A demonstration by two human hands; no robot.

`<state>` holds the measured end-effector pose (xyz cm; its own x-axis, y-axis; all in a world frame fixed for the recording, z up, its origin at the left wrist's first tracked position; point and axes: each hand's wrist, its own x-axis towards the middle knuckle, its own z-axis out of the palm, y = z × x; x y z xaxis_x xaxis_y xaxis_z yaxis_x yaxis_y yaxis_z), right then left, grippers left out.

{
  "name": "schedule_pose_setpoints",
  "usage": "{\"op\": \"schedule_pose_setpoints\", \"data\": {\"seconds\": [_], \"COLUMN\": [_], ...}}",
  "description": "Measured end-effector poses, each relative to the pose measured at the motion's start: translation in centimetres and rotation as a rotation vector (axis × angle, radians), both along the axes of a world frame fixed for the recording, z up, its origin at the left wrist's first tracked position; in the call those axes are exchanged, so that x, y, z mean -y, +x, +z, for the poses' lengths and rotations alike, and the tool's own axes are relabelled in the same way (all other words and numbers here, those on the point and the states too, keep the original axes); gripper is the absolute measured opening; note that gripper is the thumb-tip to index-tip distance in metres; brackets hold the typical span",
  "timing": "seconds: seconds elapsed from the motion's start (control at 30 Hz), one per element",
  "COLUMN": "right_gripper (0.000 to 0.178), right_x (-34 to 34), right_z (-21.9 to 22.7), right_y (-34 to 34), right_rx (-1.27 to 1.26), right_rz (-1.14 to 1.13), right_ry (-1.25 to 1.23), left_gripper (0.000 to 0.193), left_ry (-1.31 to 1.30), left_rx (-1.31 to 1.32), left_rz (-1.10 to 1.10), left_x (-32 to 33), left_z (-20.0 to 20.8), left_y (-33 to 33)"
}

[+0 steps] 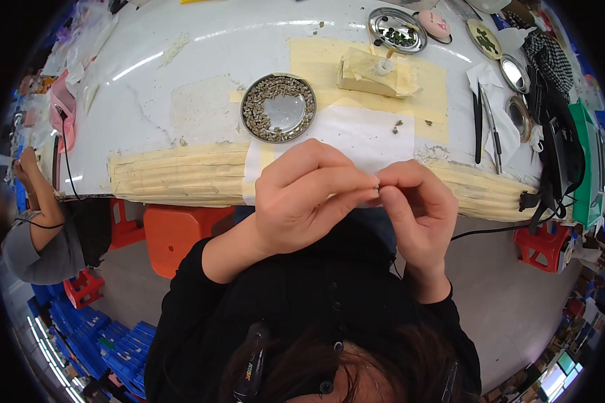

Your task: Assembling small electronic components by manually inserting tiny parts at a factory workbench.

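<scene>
Just off the table's near edge, my left hand (309, 195) and my right hand (417, 208) meet fingertip to fingertip. Both are closed in a pinch on a tiny greyish piece (377, 189), mostly hidden between the fingers and too small to name. Beyond my left hand stands a round metal dish (286, 115) with many small grey-brown pieces heaped round its rim and part of its bottom bare. A white paper sheet (363, 138) lies on the table past my fingertips. On its right part rest a few loose small pieces (395, 126).
A tape-covered block (376, 72) stands behind the paper. Black tweezers (478, 124) and a slim metal tool (492, 131) lie at the right, near a round tin (518, 114). A metal tray (420, 41) with dark green bits sits far back. Another person (37, 235) is at the left.
</scene>
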<state>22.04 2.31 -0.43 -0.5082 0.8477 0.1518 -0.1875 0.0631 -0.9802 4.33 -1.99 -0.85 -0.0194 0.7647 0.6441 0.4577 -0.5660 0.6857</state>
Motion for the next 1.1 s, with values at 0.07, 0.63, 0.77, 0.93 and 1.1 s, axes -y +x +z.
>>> {"op": "schedule_pose_setpoints", "data": {"seconds": [0.07, 0.63, 0.77, 0.93, 1.1], "right_gripper": [0.010, 0.027, 0.022, 0.018, 0.016], "right_x": [-1.0, -3.2, -3.5, -3.8, -4.6], "right_z": [-0.2, 0.7, 0.6, 0.4, 0.3], "right_y": [0.0, -0.3, -0.1, 0.2, 0.9], "right_rx": [0.294, 0.217, 0.160, 0.142, 0.294], "right_rz": [-0.286, -0.299, -0.220, -0.191, -0.350], "right_ry": [0.414, 0.704, 0.582, 0.541, 0.682], "left_gripper": [0.015, 0.016, 0.018, 0.014, 0.006], "left_ry": [-0.058, -0.849, -0.897, -0.919, -0.607], "left_rx": [-0.070, 1.050, 1.124, 1.047, 0.433], "left_rz": [0.080, -0.493, -0.534, -0.498, -0.093], "left_x": [-0.5, -2.9, -2.7, -2.8, -2.7], "left_z": [-0.1, 1.1, 0.8, 1.2, 0.9], "left_y": [-0.1, 0.4, 0.2, 0.2, 0.5]}}
